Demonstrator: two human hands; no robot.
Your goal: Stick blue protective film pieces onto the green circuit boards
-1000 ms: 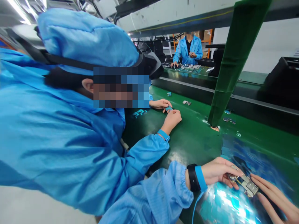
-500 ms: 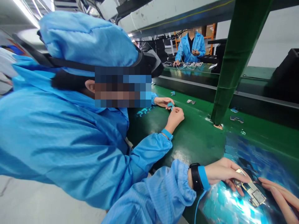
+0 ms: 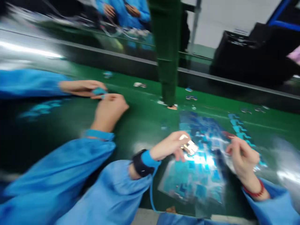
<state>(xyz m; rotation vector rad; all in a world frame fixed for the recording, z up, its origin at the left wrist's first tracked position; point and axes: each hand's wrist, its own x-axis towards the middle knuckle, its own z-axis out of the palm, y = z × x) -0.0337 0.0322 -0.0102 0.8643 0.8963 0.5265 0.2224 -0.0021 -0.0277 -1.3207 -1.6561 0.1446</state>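
Board (image 3: 190, 147), shiny but blurred, is gripped by L hand (image 3: 170, 143) over the left part of plastic sheet (image 3: 167, 185) on green table (image 3: 140, 125); its long axis runs approx. diagonally, from L fingers down to lower right, w/ free end pointing away from this hand. R hand (image 3: 245, 156) is near the sheet's right side, fingers drawn together, but b/c of blur I cannot tell if sth. is pinched. Step in hand seems to be holding board, & next move prob. calls for steady L grip.
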